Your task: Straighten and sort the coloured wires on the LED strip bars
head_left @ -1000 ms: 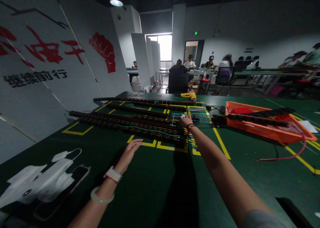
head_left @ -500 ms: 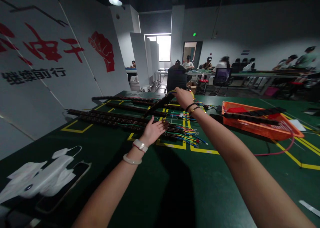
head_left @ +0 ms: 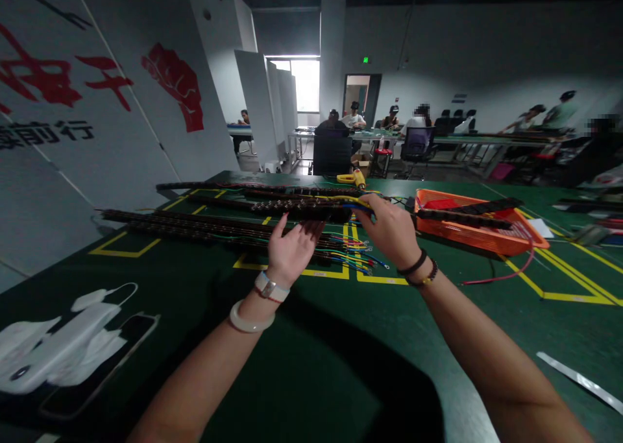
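Note:
A black cable chain with yellow and blue wires at its right end is lifted above the table. My right hand is closed round that end, where the wires come out. Under the chain, my left hand is open, palm up with fingers stretched out; I cannot tell whether they touch it. Below and to the left lies a bundle of similar chains, their coloured wires ending in ring terminals.
An orange basket holding black chain pieces stands on the right. Behind the chain lies a yellow heat gun. A white device and a phone are at the near left. People sit at far tables.
My right hand has come down and nearer with the chain's end, so the chain now lies nearly level over my left hand. The view has shifted slightly right.

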`<state>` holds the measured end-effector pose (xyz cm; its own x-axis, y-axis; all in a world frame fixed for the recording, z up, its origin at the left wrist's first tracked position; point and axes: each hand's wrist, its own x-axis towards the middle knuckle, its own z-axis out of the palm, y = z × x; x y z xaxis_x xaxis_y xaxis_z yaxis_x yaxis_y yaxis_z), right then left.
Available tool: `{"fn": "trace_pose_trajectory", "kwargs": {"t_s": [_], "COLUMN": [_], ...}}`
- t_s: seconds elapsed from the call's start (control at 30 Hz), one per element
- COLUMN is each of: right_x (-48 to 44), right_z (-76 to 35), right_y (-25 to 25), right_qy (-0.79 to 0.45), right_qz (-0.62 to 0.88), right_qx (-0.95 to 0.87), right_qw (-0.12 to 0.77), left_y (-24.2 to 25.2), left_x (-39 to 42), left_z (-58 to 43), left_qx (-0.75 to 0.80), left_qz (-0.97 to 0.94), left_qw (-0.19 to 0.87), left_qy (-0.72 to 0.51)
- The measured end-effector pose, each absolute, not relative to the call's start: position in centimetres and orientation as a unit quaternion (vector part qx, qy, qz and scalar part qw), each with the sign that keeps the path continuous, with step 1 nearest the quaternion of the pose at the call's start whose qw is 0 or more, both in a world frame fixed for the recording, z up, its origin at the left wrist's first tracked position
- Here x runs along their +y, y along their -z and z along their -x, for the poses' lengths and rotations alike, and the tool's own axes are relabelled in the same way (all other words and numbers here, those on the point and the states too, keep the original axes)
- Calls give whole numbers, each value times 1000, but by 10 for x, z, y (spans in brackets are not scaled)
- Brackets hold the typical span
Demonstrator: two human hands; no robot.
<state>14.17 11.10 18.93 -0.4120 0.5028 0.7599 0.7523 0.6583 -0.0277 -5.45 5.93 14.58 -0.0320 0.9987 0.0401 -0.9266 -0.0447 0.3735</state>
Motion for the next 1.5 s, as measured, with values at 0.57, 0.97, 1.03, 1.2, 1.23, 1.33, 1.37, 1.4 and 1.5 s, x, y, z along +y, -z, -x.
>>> {"fn": "trace_pose_trajectory", "kwargs": {"t_s": [0.57,0.97,1.03,1.2,1.23,1.33,1.37,1.4,1.5], "right_x": [37,72,74,74,75,82,84,87,93], "right_z": [-126,-166,-169,-168,-167,-165,-164,-164,-163], "right_y": [-27,13,16,22,22,21,20,19,16], "right_qy": [-232,-241,-233,-216,-214,-227,-233,-238,-248], "right_qz": [324,321,328,322,325,337,340,341,336], "right_qx": [-882,-891,-892,-895,-893,-884,-880,-878,-877], "right_qw": [253,213,207,221,226,232,235,237,237], "left_y": [-55,-29,-23,-6,-4,2,3,4,7], "left_x": [-63,-48,-37,-18,-16,-13,-12,-10,-3], "left_z": [83,12,4,-6,-8,-15,-17,-19,-23], "left_qx": [424,320,324,369,381,396,399,404,422], "left_qz": [16,-242,-257,-211,-198,-171,-163,-156,-132], "left_qw": [680,876,876,854,841,796,784,775,755], "left_qy": [-597,-269,-249,-300,-330,-425,-446,-461,-485]}}
